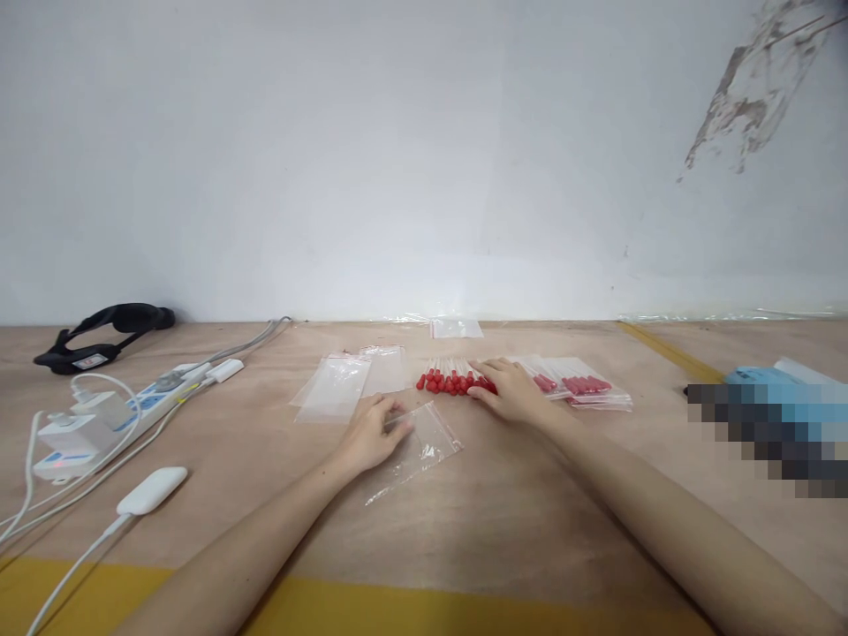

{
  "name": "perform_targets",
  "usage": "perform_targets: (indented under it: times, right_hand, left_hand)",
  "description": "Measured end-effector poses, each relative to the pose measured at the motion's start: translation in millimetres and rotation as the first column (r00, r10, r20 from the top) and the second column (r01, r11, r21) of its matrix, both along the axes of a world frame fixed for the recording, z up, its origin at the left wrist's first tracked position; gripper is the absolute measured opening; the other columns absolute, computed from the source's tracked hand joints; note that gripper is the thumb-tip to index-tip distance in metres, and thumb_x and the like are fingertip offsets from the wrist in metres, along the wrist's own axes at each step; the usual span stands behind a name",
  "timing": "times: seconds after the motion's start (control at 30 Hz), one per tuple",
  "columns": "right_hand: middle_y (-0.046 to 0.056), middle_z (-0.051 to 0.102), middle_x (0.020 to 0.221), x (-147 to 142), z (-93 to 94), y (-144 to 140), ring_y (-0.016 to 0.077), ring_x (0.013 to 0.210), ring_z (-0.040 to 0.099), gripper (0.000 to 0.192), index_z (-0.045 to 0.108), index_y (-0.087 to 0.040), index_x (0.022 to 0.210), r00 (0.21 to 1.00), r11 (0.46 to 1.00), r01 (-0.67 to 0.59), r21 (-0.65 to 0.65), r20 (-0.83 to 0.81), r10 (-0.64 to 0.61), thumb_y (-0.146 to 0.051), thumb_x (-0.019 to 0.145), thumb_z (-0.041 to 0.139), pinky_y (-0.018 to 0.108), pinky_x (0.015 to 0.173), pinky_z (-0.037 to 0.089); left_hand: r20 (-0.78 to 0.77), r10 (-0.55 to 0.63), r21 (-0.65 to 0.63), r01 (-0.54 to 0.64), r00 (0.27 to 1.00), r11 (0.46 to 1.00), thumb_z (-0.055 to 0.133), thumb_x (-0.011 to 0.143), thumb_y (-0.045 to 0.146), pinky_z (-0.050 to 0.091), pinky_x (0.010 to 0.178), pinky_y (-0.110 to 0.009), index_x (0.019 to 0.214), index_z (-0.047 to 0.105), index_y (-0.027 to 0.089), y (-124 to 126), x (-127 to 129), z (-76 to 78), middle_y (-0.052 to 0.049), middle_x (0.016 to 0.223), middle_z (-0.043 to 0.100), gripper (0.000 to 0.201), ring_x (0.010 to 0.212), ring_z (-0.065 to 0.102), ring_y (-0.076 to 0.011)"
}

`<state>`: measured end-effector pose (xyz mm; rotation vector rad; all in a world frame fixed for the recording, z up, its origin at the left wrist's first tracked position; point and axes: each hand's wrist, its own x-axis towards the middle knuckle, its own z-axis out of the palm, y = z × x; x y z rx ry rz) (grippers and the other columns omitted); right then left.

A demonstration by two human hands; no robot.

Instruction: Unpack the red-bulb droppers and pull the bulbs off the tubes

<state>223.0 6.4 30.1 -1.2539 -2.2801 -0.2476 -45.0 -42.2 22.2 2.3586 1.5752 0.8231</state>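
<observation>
My left hand (374, 435) is closed on the edge of a clear zip bag (427, 439), which lies slanted over the table with its red-lined strip to the right. My right hand (511, 389) reaches over the right end of a pile of red-tipped white sticks (451, 382). Its fingers are stretched out and the thumb is apart, touching or close to the red tips. Just right of that hand are stacked bags (596, 389) with red-tipped sticks inside. Beyond my left hand lie flat zip bags (335, 386) with red edges.
A power strip (155, 408) with plugs and cables runs along the left. Nearer is a white charger-like device (154, 491) on a cord. A black strap-like headset (106, 336) rests by the wall. Another bag (457, 329) lies at the back; a blue item (761, 389) is at right.
</observation>
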Motion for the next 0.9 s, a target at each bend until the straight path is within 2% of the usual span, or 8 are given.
perform_targets:
  times: [0.13, 0.23, 0.3, 0.4, 0.5, 0.57, 0.77, 0.9]
  right_hand:
    - [0.009, 0.061, 0.103, 43, 7.0, 4, 0.0210, 0.097, 0.053, 0.037, 0.060, -0.016, 0.103, 0.957, 0.971, 0.233, -0.049, -0.167, -0.238, -0.041, 0.081, 0.043, 0.031, 0.083, 0.039]
    - [0.011, 0.064, 0.096, 84, 7.7, 12, 0.0238, 0.089, 0.057, 0.035, 0.064, -0.015, 0.093, 0.801, 0.811, 0.545, -0.213, -0.153, -0.578, -0.041, 0.077, 0.046, 0.032, 0.074, 0.041]
    - [0.013, 0.066, 0.087, 104, 6.2, 15, 0.0247, 0.081, 0.060, 0.037, 0.066, -0.014, 0.085, 0.730, 0.695, 0.618, -0.368, -0.061, -0.681, -0.044, 0.074, 0.048, 0.031, 0.067, 0.042]
    - [0.013, 0.066, 0.071, 115, 3.3, 17, 0.0249, 0.071, 0.061, 0.042, 0.066, -0.015, 0.070, 0.718, 0.610, 0.613, -0.502, 0.032, -0.695, -0.054, 0.069, 0.049, 0.030, 0.060, 0.041]
    - [0.014, 0.064, 0.066, 111, 1.7, 16, 0.0261, 0.069, 0.061, 0.047, 0.065, -0.015, 0.065, 0.711, 0.582, 0.630, -0.513, 0.081, -0.698, -0.059, 0.066, 0.050, 0.031, 0.060, 0.041]
    - [0.015, 0.064, 0.071, 106, 1.4, 16, 0.0279, 0.074, 0.061, 0.047, 0.065, -0.013, 0.069, 0.691, 0.565, 0.666, -0.486, 0.116, -0.714, -0.058, 0.066, 0.050, 0.032, 0.061, 0.042]
    - [0.018, 0.064, 0.082, 98, 0.1, 17, 0.0276, 0.082, 0.061, 0.042, 0.065, -0.011, 0.083, 0.668, 0.542, 0.715, -0.442, 0.200, -0.717, -0.050, 0.071, 0.053, 0.033, 0.067, 0.043]
    - [0.019, 0.062, 0.093, 92, -3.6, 16, 0.0299, 0.091, 0.058, 0.035, 0.063, -0.011, 0.092, 0.651, 0.533, 0.736, -0.417, 0.222, -0.725, -0.039, 0.074, 0.052, 0.038, 0.074, 0.041]
  left_hand:
    - [-0.029, 0.083, -0.160, -0.087, 0.996, 0.983, 0.059, 0.066, 0.048, 0.043, 0.069, -0.030, 0.083, 0.057, 0.016, 3, -8, 1.9, -0.006, 0.089, 0.058, 0.037, 0.080, 0.055, -0.0204]
    - [-0.054, 0.035, -0.251, -0.047, 0.998, 0.967, 0.058, 0.066, 0.046, 0.039, 0.058, -0.026, 0.070, 0.054, 0.016, 4, -8, 1.2, -0.001, 0.071, 0.056, 0.030, 0.066, 0.053, -0.0165]
    - [-0.027, 0.002, -0.257, -0.009, 1.000, 0.966, 0.055, 0.068, 0.043, 0.035, 0.054, -0.024, 0.066, 0.051, 0.017, 7, -8, -0.1, 0.002, 0.063, 0.052, 0.026, 0.060, 0.050, -0.0143]
    - [0.114, 0.053, -0.145, -0.036, 0.992, 0.989, 0.055, 0.069, 0.039, 0.034, 0.053, -0.022, 0.072, 0.047, 0.018, 20, -17, -0.1, 0.004, 0.060, 0.050, 0.023, 0.057, 0.048, -0.0122]
    - [0.288, 0.261, -0.026, -0.265, 0.921, 0.964, 0.054, 0.070, 0.038, 0.036, 0.052, -0.021, 0.085, 0.044, 0.019, 39, -40, 4.4, 0.005, 0.063, 0.051, 0.026, 0.054, 0.049, -0.0116]
    - [0.332, 0.418, 0.017, -0.448, 0.846, 0.894, 0.056, 0.070, 0.037, 0.036, 0.052, -0.022, 0.091, 0.042, 0.019, 51, -59, 7.7, 0.004, 0.065, 0.053, 0.031, 0.055, 0.052, -0.0124]
    - [0.118, 0.705, -0.005, -0.710, 0.699, 0.704, 0.055, 0.073, 0.036, 0.040, 0.061, -0.029, 0.097, 0.041, 0.019, 68, -88, 0.0, -0.003, 0.081, 0.059, 0.033, 0.074, 0.058, -0.0207]
    - [-0.093, 0.752, 0.215, -0.724, 0.653, 0.655, 0.055, 0.071, 0.034, 0.037, 0.077, -0.038, 0.094, 0.046, 0.017, 65, -82, -6.5, -0.011, 0.097, 0.056, 0.030, 0.096, 0.050, -0.0295]
